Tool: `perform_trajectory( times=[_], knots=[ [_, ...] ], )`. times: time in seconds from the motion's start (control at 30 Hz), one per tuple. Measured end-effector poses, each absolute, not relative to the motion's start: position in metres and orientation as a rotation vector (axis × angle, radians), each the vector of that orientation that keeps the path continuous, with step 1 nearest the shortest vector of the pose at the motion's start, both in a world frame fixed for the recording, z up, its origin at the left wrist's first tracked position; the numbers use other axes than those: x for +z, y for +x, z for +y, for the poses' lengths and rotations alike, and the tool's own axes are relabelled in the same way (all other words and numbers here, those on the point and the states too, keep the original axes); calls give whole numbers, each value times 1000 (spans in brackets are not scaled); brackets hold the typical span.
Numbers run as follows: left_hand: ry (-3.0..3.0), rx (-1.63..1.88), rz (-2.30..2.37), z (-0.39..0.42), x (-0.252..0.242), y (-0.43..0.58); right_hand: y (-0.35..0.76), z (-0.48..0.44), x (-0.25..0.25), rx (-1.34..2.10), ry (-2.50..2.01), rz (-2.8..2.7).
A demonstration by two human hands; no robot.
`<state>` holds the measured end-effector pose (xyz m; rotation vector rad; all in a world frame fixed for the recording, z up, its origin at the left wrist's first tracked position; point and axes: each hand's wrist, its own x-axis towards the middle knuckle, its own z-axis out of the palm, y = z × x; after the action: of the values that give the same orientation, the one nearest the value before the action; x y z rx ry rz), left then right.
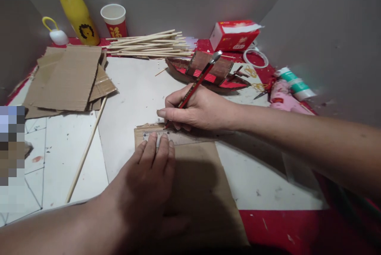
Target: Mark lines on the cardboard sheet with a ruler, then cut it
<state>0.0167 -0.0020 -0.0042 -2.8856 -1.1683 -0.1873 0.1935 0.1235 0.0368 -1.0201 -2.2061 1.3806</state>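
Note:
A dark red pencil (199, 82) slants up out of my right hand (196, 108), which is closed around it. Its lower tip meets the cardboard along the upper edge of a clear ruler (193, 139). My left hand (151, 167) lies with outstretched fingers across the ruler's left end, pressing on it. Beneath the ruler is a brown cardboard sheet (205, 183), partly covered by my left hand and a shadow. Just beyond my right hand sits a small brown model boat (211, 70) with red inside.
Cardboard pieces (67, 80) are stacked at left, by a long wooden stick (86, 151). Behind are a yellow bottle (79, 16), a paper cup (113, 20), many wooden sticks (149, 44) and a red tissue pack (235, 34). A pink glue gun (282, 94) lies right.

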Motion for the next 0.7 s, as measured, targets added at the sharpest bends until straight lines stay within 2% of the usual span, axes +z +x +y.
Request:
perform_trajectory(
  times=[0.7],
  knots=[
    [-2852,-146,-1067,3,4,18,224,119,43,982,-964,-2437]
  ],
)
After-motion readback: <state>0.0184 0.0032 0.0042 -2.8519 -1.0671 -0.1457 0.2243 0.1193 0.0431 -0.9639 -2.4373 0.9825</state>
